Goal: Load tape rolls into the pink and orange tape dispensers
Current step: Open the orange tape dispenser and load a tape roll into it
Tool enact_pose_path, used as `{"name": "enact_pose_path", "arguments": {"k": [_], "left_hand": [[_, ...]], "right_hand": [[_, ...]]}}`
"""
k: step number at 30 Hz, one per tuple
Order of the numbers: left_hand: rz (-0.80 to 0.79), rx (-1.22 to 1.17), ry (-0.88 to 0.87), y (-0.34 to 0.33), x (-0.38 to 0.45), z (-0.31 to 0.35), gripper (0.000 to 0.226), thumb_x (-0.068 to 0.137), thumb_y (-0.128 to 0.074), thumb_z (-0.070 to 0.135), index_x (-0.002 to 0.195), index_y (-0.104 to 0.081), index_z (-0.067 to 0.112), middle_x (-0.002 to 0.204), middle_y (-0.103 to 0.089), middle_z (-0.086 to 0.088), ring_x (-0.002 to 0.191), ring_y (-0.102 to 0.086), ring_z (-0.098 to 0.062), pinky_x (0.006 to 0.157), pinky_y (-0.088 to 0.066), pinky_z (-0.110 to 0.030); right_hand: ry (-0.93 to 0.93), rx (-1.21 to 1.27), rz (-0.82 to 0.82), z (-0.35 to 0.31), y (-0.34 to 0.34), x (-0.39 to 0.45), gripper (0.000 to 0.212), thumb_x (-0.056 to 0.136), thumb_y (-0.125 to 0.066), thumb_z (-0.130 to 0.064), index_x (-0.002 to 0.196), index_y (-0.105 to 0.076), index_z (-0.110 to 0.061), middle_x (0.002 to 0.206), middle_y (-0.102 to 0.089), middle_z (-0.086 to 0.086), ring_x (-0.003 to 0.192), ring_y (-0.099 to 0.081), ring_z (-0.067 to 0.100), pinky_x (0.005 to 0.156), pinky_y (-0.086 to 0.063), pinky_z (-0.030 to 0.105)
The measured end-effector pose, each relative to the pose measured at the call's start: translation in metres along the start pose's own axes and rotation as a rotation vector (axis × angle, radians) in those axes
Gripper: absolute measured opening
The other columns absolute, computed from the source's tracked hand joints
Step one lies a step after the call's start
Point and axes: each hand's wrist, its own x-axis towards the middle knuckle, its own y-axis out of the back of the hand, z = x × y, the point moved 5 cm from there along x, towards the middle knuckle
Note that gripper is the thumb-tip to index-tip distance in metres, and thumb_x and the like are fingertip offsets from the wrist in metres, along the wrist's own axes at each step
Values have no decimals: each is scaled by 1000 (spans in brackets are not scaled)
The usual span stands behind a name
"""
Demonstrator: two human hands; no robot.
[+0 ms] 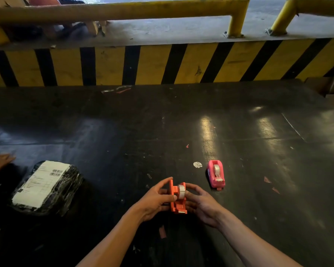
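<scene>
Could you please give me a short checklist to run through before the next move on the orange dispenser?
1. Pink dispenser already holds a roll and stands on the table: ok.
2. Orange dispenser is held on both sides, by the left hand and the right hand: ok.
3. Tape roll sits between the orange dispenser's walls: ok.
4. Roll fully seated on its hub: cannot tell, fingers cover it.
5. Tape end pulled to the cutter at the near end: cannot tell.
6. Wrapped parcel lies well to the left, apart from the hands: ok.
</scene>
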Motion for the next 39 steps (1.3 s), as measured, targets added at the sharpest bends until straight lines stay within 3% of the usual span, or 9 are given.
{"name": "enact_pose_path", "arguments": {"k": [7,13,19,21,26,30,33,36,39], "left_hand": [[-19,65,18,-4,1,-5,77,85,-72,-3,147,-43,32,134,-58,-15,118,-66,-30,96,-58,-49],[28,127,22,0,3,-3,80,82,-77,2,149,-42,28,130,-62,-14,116,-66,-28,99,-56,-49],[99,215,-31,-4,3,1,81,81,-79,5,151,-40,23,121,-70,-6,108,-70,-18,87,-61,-33],[108,190,-45,-8,2,1,81,81,-78,2,151,-41,21,117,-72,-6,101,-73,-15,75,-61,-26],[154,119,-54,-14,7,-1,79,79,-79,2,148,-45,19,120,-71,-11,106,-73,-23,89,-62,-40],[126,103,-45,-20,6,-6,70,80,-80,3,142,-50,17,120,-69,-11,105,-73,-24,83,-63,-35],[43,290,-37,-20,1,-13,75,83,-76,2,146,-43,28,121,-68,-6,107,-72,-19,88,-62,-34],[22,598,-90,-15,-3,-20,94,87,-75,9,152,-18,47,124,-67,-3,103,-72,-15,81,-61,-26],[94,886,-216,-15,-8,-17,75,90,-73,25,151,-32,40,132,-63,2,113,-66,-11,99,-56,-36]], "right_hand": [[17,10,-32,3,3,-4,50,84,-73,-11,131,-57,-17,120,-70,23,107,-69,37,94,-54,50],[32,-25,4,-1,1,-2,53,78,-78,-16,127,-59,-13,111,-74,19,94,-73,30,78,-57,41],[73,-36,55,-1,2,0,29,93,-64,-12,122,-64,-11,110,-73,20,89,-74,29,68,-60,39],[70,-21,72,1,5,1,27,94,-62,-12,120,-66,-13,112,-73,20,92,-73,30,70,-59,41],[84,-71,113,-1,12,8,25,94,-64,-19,118,-71,-19,118,-71,19,107,-69,35,84,-59,48],[75,-197,111,-4,19,8,27,98,-58,-23,122,-70,-22,119,-72,12,111,-68,31,95,-56,49],[54,-377,52,-11,23,1,26,99,-55,-25,121,-69,-27,124,-68,10,113,-65,27,95,-56,44],[25,-641,-39,-18,20,-4,25,99,-54,-29,120,-67,-34,128,-62,7,115,-61,23,90,-54,37],[10,-770,-94,-21,10,-3,28,100,-54,-26,126,-63,-28,129,-60,5,112,-60,17,83,-51,26]]}}
